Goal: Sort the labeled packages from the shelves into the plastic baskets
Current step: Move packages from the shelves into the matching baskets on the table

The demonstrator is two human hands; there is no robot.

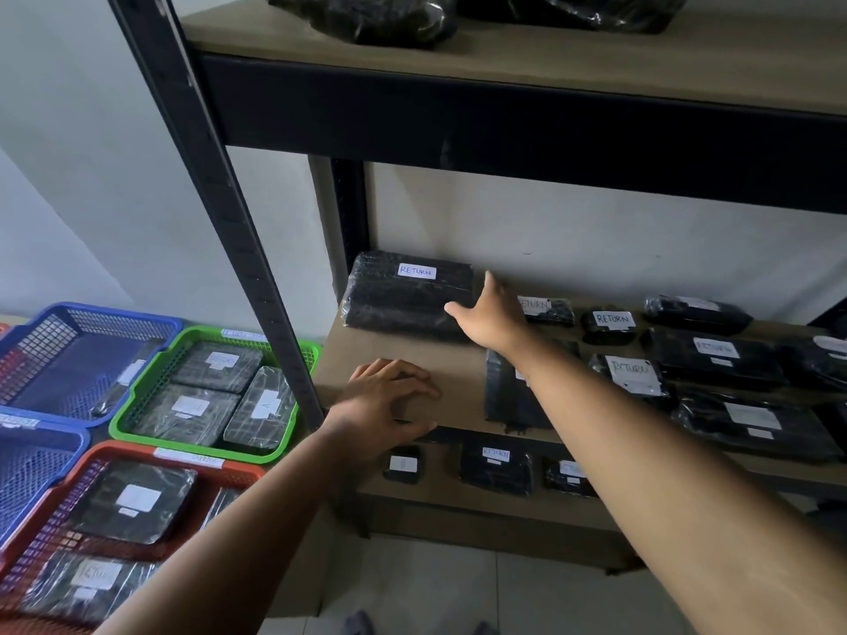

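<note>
One pick begins: the right hand (492, 313), fingers spread and empty, reaches the RETURN package (408, 293) at the shelf's (412, 352) back-left, perhaps touching it. The left hand (389, 401) rests slack on the shelf. Next: grip it.

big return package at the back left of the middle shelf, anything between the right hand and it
Nothing visible. The right hand, open, is at the right end of the big RETURN package; smaller packages lie further right, off the path.
</note>
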